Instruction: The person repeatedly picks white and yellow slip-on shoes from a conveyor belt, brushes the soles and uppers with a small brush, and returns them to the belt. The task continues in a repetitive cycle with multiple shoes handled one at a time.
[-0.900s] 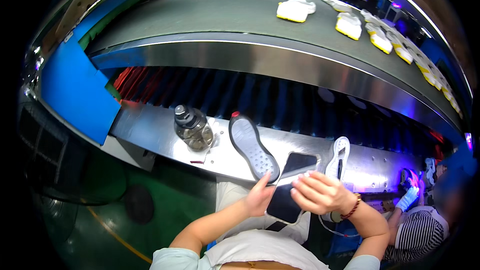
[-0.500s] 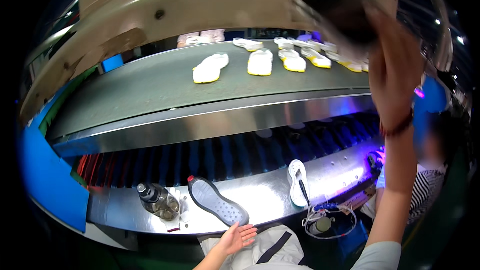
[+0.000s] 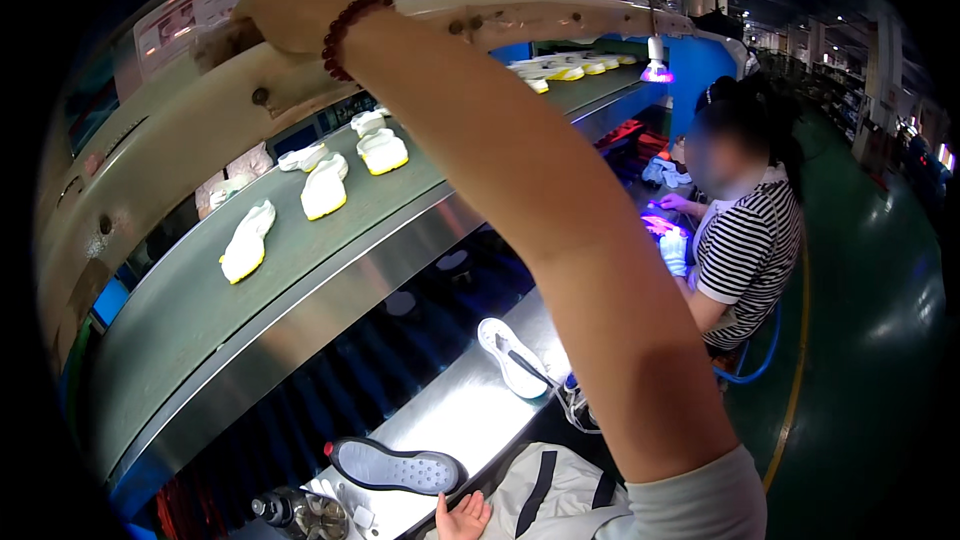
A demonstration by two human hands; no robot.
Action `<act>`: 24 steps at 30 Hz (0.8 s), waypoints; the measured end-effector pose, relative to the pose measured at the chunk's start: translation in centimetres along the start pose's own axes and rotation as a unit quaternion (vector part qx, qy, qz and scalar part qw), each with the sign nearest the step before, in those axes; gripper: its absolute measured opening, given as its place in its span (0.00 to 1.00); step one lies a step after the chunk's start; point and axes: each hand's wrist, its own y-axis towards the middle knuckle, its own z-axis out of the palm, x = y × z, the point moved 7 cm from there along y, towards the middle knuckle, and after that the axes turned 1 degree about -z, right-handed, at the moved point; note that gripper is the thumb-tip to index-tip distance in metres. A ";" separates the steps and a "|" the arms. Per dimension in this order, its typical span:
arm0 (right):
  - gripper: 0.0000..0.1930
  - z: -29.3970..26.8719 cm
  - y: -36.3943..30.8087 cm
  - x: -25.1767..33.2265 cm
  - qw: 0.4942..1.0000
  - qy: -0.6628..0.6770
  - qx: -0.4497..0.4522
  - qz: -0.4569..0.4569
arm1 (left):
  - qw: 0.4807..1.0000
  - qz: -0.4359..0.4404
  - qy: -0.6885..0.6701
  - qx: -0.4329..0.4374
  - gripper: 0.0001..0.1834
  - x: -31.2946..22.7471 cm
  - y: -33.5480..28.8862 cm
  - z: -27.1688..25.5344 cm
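Note:
My right hand (image 3: 295, 10), with a dark red bead bracelet (image 3: 350, 32) at its wrist, is raised high to the far left by the beige frame over the belt. Its fingers are curled and mostly turned from sight; what they hold, if anything, is blurred and hidden. Low down, my left hand (image 3: 463, 520) lies palm up with fingers apart and nothing in it. Just beyond it, a grey shoe sole with a dark rim (image 3: 395, 467) and a red tip rests on the metal ledge (image 3: 440, 410). Further right on that ledge lies a white sole (image 3: 510, 355) with a dark thin tool across it.
White shoe parts with yellow edges (image 3: 325, 188) stand on the green conveyor belt (image 3: 200, 330). A dark bottle (image 3: 295, 512) is at the ledge's near left. To the right, a person in a striped shirt (image 3: 750, 250) works under a purple lamp (image 3: 656, 62).
The view has swung right. My right hand has gone from the upper right to the frame at upper left; the dark object seen in it earlier no longer shows. My left hand stays open.

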 end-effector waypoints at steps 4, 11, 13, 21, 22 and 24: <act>0.14 2.1 1.1 -0.7 0.996 0.064 0.054 -0.003 | 0.999 0.017 -0.040 -0.026 0.37 -0.4 0.7 -0.3; 0.20 0.4 -2.8 1.8 0.966 0.069 0.139 -0.207 | 0.999 0.025 -0.037 -0.022 0.35 -0.7 1.2 0.2; 0.20 0.0 -3.6 1.3 0.964 0.098 0.196 -0.148 | 0.998 0.041 -0.013 -0.041 0.33 -0.5 0.9 0.3; 0.19 -6.6 -16.5 9.0 0.909 0.210 0.121 -0.340 | 0.984 0.148 0.014 -0.097 0.26 -1.7 -1.3 1.1; 0.19 -7.3 -18.1 9.6 0.901 0.215 0.121 -0.357 | 0.979 0.169 0.012 -0.110 0.26 -2.0 -1.8 0.8; 0.19 -8.3 -21.1 10.4 0.887 0.225 0.120 -0.384 | 0.967 0.211 0.020 -0.138 0.26 -2.5 -2.8 0.2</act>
